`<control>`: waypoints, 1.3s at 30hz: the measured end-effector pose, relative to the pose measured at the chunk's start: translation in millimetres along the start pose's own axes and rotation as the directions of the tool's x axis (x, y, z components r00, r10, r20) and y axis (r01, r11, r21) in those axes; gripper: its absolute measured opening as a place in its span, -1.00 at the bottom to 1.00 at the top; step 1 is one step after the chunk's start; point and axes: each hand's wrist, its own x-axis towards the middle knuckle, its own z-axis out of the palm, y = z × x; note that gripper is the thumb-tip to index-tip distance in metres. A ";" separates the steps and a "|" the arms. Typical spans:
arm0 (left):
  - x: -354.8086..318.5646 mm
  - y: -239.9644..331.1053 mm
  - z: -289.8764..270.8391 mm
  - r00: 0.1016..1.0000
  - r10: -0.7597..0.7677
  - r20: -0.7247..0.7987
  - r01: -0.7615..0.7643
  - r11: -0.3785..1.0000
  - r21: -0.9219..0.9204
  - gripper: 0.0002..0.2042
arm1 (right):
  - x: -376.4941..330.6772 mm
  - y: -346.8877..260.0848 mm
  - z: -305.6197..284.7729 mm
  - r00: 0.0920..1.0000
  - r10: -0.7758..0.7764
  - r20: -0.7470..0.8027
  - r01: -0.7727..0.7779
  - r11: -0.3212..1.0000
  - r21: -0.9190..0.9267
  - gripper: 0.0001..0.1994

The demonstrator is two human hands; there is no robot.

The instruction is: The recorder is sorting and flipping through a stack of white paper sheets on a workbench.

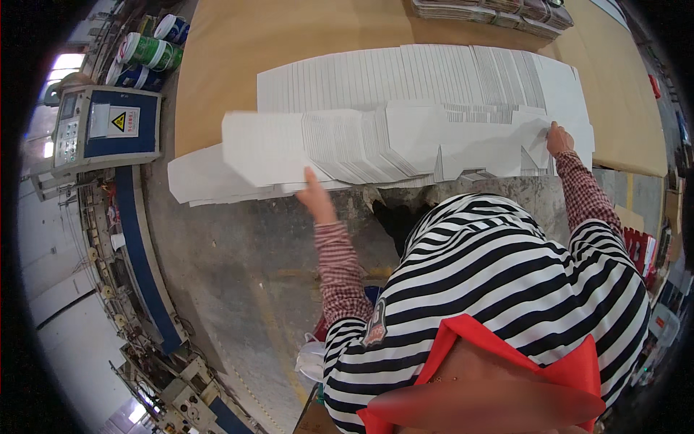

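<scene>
Flat white cardboard sheets [347,141] overlap in a long fanned row along the near side of the table. My left hand [316,199] is at the near edge of this row, toward its left end, with the thumb on top and the other fingers hidden. That end looks raised and slightly blurred, over more white sheets [199,173]. At the row's right end, my right hand [560,139] pinches the cardboard, fingers closed. Behind lies a second fanned row of white sheets [325,83], partly covered by the front one.
Brown board [224,43] covers the table, with bundled stacks of flat cardboard [499,14] at the far edge. To the left stand a blue and grey control cabinet [108,126], paint-type buckets [148,52] and a long machine [141,253]. Concrete floor [238,246] shows on the near side.
</scene>
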 end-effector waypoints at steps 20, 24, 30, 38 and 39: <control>-1.9 -31.0 3.9 0.643 -0.728 0.237 0.594 0.279 -0.754 -0.56 | 18.9 20.1 26.3 0.993 -0.084 0.087 0.076 0.993 0.092 -0.64; -4.7 -43.7 2.0 0.544 -0.834 0.089 0.709 0.400 -0.581 -0.62 | 8.6 14.6 9.7 0.989 -0.132 0.064 0.132 0.991 0.017 -0.57; 8.5 -40.6 -5.3 0.492 -0.851 0.183 0.824 0.387 -0.414 -0.54 | 45.8 76.0 31.8 0.982 -0.191 -0.014 0.189 0.960 0.205 -0.69; -5.5 -34.9 -4.2 0.570 -0.811 0.131 0.755 0.455 -0.472 -0.53 | 46.8 40.7 -1.7 0.957 -0.211 -0.200 0.255 0.939 0.230 -0.69; -9.0 -34.4 -3.8 0.589 -0.802 0.103 0.732 0.475 -0.488 -0.53 | 47.0 33.8 -6.5 0.936 -0.223 -0.274 0.294 0.922 0.252 -0.70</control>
